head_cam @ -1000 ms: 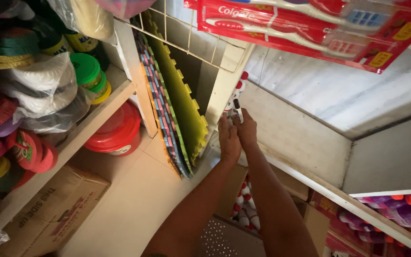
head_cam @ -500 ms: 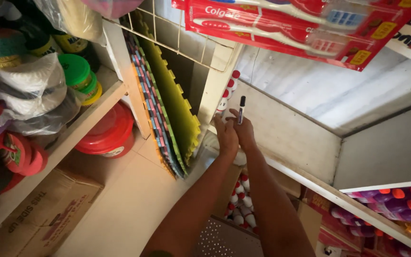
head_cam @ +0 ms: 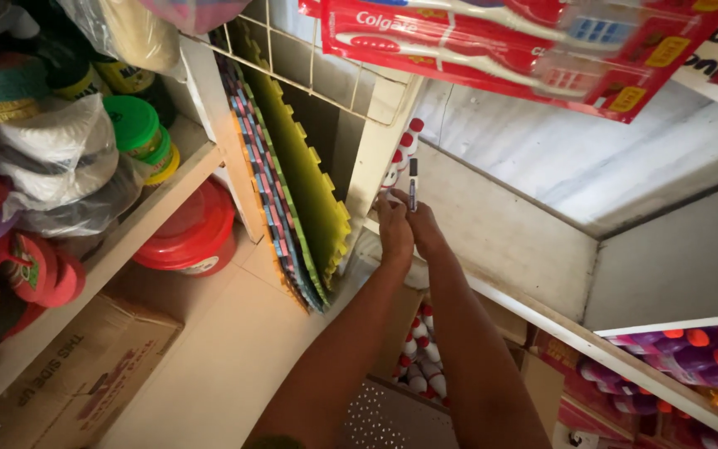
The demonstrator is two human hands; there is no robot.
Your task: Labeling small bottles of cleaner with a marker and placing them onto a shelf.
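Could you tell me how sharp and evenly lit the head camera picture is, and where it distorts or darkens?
Head view: the hands, left hand and right hand around a dark marker, are fairly sharp and daylit; the shelves at left sit in dimmer shade; the toothbrush packs close to the lens look soft; the wide lens bends the straight edges of the white counter.

Soft daylight from the upper right, shadowed shelves at left

The pale counter top [head_cam: 558, 158] at upper right is the brightest area, mildly washed out; the shelves [head_cam: 110, 249] at left sit in dim shadow. The forearms are dark on their near sides. The toothbrush packs [head_cam: 492, 50] at the top edge are slightly soft, straight lines bow towards the edges, and the bottles [head_cam: 691, 353] at lower right look smeared.
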